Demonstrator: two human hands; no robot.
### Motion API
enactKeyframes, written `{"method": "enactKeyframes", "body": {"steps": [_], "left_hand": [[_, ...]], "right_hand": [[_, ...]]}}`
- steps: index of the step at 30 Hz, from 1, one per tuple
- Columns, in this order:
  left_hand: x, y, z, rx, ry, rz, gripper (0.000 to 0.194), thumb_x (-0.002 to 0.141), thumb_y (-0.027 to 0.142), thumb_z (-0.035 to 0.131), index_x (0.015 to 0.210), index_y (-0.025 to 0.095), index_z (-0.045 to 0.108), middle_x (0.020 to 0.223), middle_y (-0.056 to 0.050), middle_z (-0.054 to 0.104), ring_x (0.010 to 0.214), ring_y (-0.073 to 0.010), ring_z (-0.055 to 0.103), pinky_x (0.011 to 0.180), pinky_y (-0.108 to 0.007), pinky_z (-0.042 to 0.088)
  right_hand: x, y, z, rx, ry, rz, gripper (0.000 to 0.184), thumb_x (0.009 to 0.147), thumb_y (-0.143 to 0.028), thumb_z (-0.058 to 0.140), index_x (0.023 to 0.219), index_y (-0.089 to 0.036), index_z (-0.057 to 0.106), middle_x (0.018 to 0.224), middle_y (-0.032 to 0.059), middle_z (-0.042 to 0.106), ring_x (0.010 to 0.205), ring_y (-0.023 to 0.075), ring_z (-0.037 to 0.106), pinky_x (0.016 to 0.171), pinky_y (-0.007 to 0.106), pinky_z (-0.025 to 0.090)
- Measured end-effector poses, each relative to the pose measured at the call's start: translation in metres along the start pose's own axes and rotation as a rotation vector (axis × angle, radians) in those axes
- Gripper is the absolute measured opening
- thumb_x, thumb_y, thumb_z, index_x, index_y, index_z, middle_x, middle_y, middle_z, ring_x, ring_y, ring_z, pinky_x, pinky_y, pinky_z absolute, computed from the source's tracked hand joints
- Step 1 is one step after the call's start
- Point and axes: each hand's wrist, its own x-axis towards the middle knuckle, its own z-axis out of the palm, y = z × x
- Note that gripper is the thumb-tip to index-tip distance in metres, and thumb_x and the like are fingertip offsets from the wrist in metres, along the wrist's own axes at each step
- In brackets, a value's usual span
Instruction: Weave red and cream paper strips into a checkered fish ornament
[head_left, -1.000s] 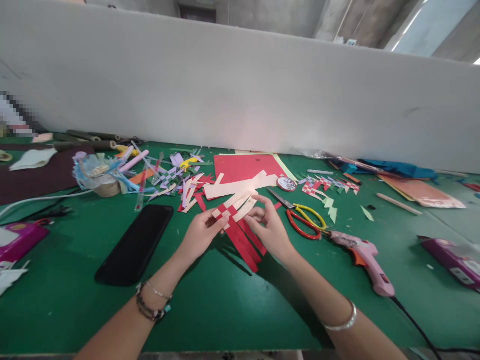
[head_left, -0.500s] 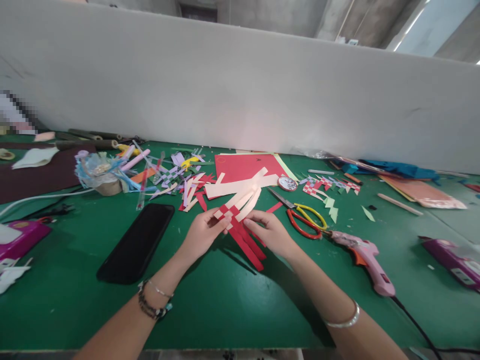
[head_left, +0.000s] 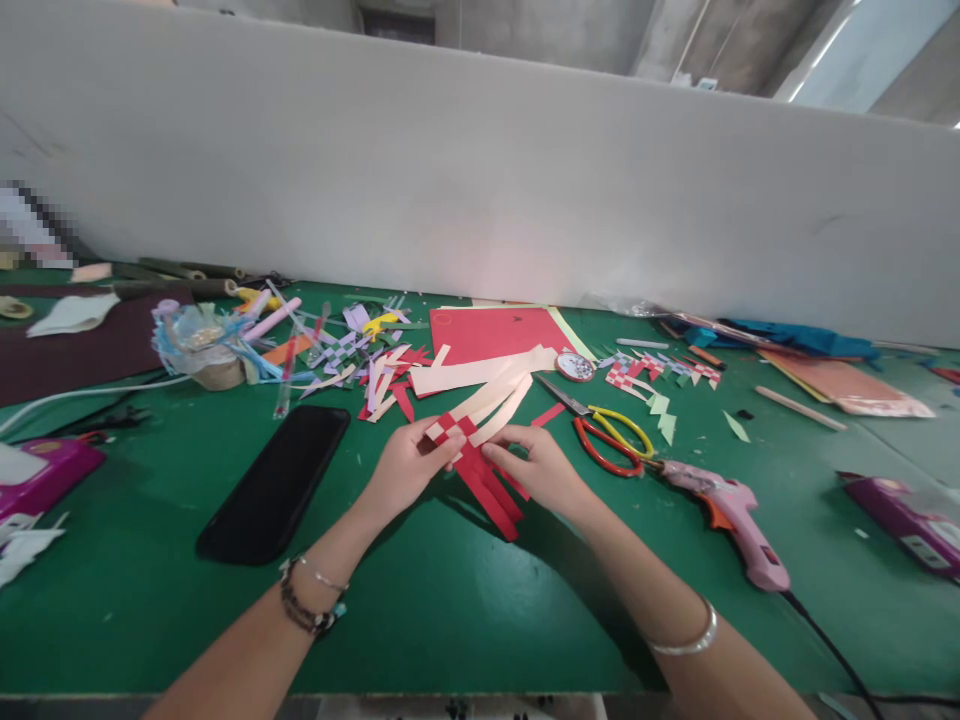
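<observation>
Red and cream paper strips, woven into a small checkered piece (head_left: 459,430), are held above the green table. My left hand (head_left: 412,458) pinches the woven corner, thumb on top. My right hand (head_left: 536,460) is closed at the right edge of the weave, thumb and fingers on the strips there. Loose red strip ends (head_left: 491,495) hang toward me, while cream strip ends (head_left: 506,395) stick out away from me. Just beyond lie a wide cream strip (head_left: 457,376) and a red paper sheet (head_left: 487,333).
A black phone (head_left: 276,485) lies left of my hands. Scissors (head_left: 611,435) and a pink glue gun (head_left: 731,515) lie to the right. Paper scraps (head_left: 360,350) are heaped at the back left, woven pieces (head_left: 649,370) at the back right. A white partition (head_left: 480,170) stands behind.
The cream strip ends have swung slightly right and lower. The hanging red ends have shifted a little left. Both hands keep their hold in nearly the same place.
</observation>
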Motion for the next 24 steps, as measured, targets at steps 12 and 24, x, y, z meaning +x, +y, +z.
{"method": "enactKeyframes", "body": {"steps": [12,24], "left_hand": [[0.000,0.002,0.000,0.004,0.045,-0.025,0.025,0.062,0.041,0.056,0.056,0.016,0.053,0.050,0.003,0.054,0.049,-0.0117,0.047,0.050,-0.022,0.037],[0.001,0.003,-0.002,-0.242,-0.084,-0.123,0.035,0.057,0.048,0.062,0.047,0.018,0.045,0.045,0.005,0.043,0.043,-0.0077,0.038,0.044,-0.021,0.035]], "right_hand": [[-0.001,0.003,0.003,0.021,0.006,0.001,0.018,0.074,-0.027,0.053,0.070,-0.020,0.068,0.072,0.0025,0.070,0.066,0.0161,0.059,0.068,0.030,0.040],[0.002,0.001,-0.008,0.598,0.089,0.076,0.039,0.060,-0.057,0.061,0.068,-0.019,0.056,0.063,0.0012,0.059,0.060,0.0127,0.051,0.061,0.027,0.042]]}}
